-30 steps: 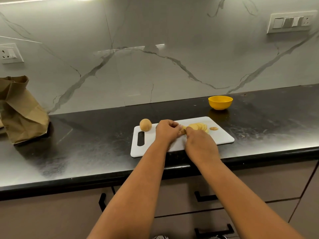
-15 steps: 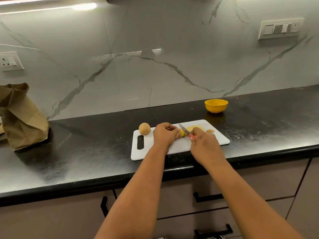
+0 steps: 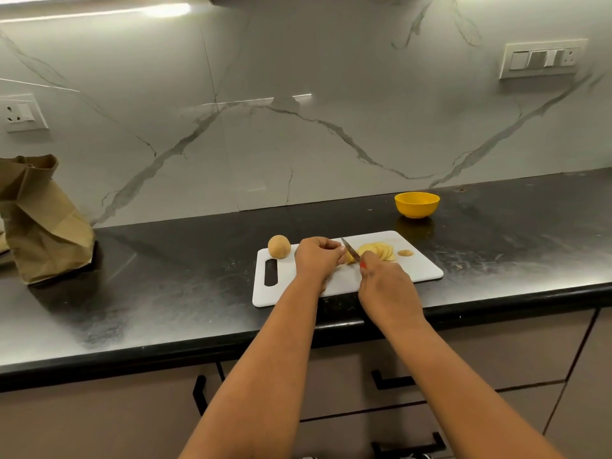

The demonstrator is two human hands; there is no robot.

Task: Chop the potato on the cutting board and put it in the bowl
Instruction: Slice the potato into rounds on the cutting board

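Two bare forearms are seen reaching from the near edge over a black stone countertop (image 3: 165, 293), which is backed by a veined marble wall (image 3: 298, 111). A crumpled brown paper bag (image 3: 39, 220) is stood at the far left of the counter. A white cutting board (image 3: 420, 270), with a slot handle at its left end, is laid near the counter's front edge. A yellow bowl (image 3: 417, 204) is set apart from the board, beyond its far right corner. The left hand (image 3: 316, 258) is curled over the potato being cut (image 3: 349, 258), of which only a small yellow part is shown at the fingertips. The right hand (image 3: 385, 283) is clenched around the red handle of a small knife (image 3: 350, 250), whose blade is laid against the cut face of that potato. A whole round potato (image 3: 279, 246) is placed at the board's far left corner, just left of the left hand. A fan of thin potato slices (image 3: 379, 250) is spread on the board to the right of the blade. One small end piece (image 3: 405, 252) is left just right of the slices.
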